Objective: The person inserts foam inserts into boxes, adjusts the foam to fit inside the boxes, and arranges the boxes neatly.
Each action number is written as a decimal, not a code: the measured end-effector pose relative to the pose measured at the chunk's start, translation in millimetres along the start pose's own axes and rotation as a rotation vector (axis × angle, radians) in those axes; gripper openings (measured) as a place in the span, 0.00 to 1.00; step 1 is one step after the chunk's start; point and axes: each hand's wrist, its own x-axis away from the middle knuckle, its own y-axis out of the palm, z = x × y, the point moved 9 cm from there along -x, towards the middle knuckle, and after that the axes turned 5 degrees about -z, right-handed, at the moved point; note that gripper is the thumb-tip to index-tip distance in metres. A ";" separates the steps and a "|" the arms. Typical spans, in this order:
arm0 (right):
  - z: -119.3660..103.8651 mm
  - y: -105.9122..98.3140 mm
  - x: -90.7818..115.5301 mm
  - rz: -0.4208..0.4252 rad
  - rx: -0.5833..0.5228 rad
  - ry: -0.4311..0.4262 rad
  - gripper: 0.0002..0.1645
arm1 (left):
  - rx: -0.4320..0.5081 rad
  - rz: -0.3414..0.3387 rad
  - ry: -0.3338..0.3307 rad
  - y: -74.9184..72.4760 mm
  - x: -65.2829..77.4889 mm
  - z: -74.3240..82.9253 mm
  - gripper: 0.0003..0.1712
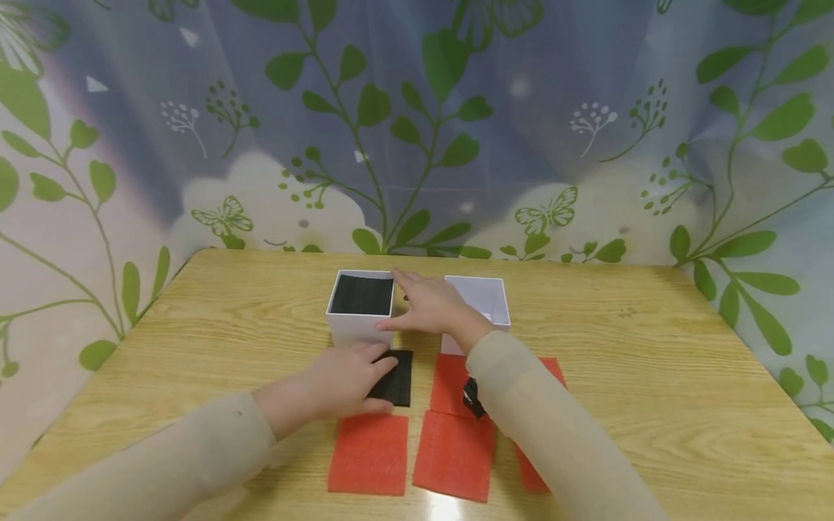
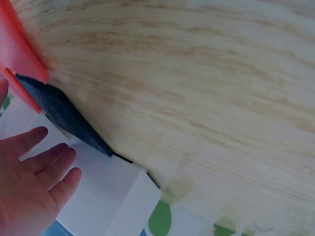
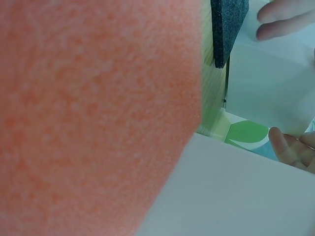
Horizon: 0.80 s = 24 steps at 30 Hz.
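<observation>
A white box (image 1: 360, 327) with a black piece in its top stands on the wooden table. My right hand (image 1: 433, 304) spans the box's right side, with the thumb on the front face and the fingers at the back corner; in the right wrist view its fingertips (image 3: 279, 141) lie at the box's edge. My left hand (image 1: 339, 380) is in front of the box, fingers extended and slightly spread, over a black foam square (image 1: 402, 376). In the left wrist view that hand (image 2: 37, 184) appears beside the box wall (image 2: 110, 196); contact is hard to tell.
A second white box (image 1: 477, 300) with an open top stands to the right, partly behind my right arm. Several red squares lie in front, among them one at the left (image 1: 368, 456) and one in the middle (image 1: 454, 452). A patterned curtain (image 1: 417, 145) hangs behind the table.
</observation>
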 end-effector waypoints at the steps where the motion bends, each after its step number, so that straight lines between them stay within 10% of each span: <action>1: -0.1 0.0 -0.2 0.000 0.000 -0.001 0.66 | -0.007 0.001 0.003 1.1 -0.6 0.5 0.41; 24: -0.5 0.1 0.5 0.006 0.016 0.000 0.65 | 0.118 -0.054 0.038 16.6 -7.6 -2.8 0.37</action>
